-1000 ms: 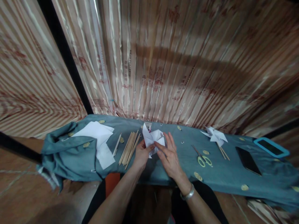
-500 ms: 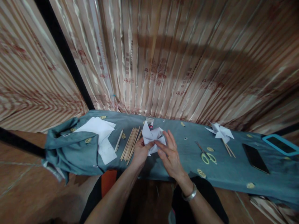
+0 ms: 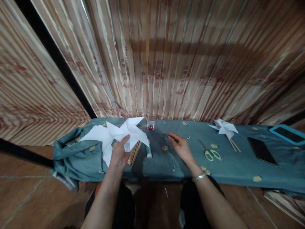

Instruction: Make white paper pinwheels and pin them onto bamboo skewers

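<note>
My left hand (image 3: 121,152) pinches a folded white paper pinwheel (image 3: 131,130) near its middle, thumb on top. Several thin wooden sticks (image 3: 134,154) lie partly hidden under the pinwheel. A glue stick (image 3: 149,149) rests just right of them. Behind it stands a small open red-and-white box (image 3: 150,125) with small metallic pieces inside. My right hand (image 3: 179,146) hovers over the cloth, apart from the pinwheel. Its fingers are loosely bent, with nothing visible in them. To its right are scissors (image 3: 209,152) with pale green handles.
A finished-looking pinwheel (image 3: 226,128) on sticks lies at the right. Beyond it are a black phone (image 3: 262,151) and a blue-framed tablet (image 3: 289,133). White paper sheets (image 3: 95,133) lie left on the blue-green cloth (image 3: 190,171). A striped curtain (image 3: 162,63) hangs behind.
My left hand has carried the pinwheel left over the sticks and paper sheets. My right hand has let go of it and moved slightly right. The glue stick and small box are now uncovered.
</note>
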### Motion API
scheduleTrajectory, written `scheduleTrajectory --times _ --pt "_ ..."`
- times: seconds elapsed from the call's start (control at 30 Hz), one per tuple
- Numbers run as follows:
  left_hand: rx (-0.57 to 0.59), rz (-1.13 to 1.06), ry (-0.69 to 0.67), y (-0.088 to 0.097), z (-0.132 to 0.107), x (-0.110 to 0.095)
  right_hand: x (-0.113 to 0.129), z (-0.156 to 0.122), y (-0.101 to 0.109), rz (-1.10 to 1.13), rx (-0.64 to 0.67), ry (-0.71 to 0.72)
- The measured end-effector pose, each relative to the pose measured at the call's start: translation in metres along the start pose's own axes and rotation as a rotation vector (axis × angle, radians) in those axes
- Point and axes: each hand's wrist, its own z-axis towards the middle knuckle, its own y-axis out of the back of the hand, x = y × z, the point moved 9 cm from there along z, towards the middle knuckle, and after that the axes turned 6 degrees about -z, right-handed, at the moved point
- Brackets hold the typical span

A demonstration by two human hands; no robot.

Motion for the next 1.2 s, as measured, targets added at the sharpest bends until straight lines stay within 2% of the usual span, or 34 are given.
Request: scheduleTrajectory --times 0.13,0.3,0.43,0.57,0.8,0.97,1.07,1.2 --pt "0.038 -0.005 -0.032 -0.019 0.006 -0.009 0.005 0.006 -0.022 -0.097 0.088 0.039" --pt "0.037 0.049 0.058 -0.03 0.018 0.013 0.02 -0.003 -0.045 -0.277 0.271 0.082" --pt "0.031 0.055 0.057 -0.026 0.031 0.02 0.029 -0.018 -0.064 -0.407 0.453 0.148" --pt "-0.008 0.03 -0.025 -0.014 0.045 0.008 0.03 -0.03 -0.077 -0.525 0.552 0.177" --pt "0.031 0.055 -0.084 -0.013 0.048 -0.003 0.023 -0.037 -0.084 -0.532 0.565 0.172" --pt "-0.002 -0.009 -0.092 -0.012 0.045 -0.012 0.01 -0.031 -0.081 -0.455 0.519 0.103" --pt "0.007 -0.023 -0.087 -0.014 0.045 -0.015 0.011 -0.003 -0.082 -0.472 0.464 0.119" --pt "0.015 -0.031 -0.035 -0.015 0.048 -0.007 0.017 0.058 -0.092 -0.647 0.351 0.15"
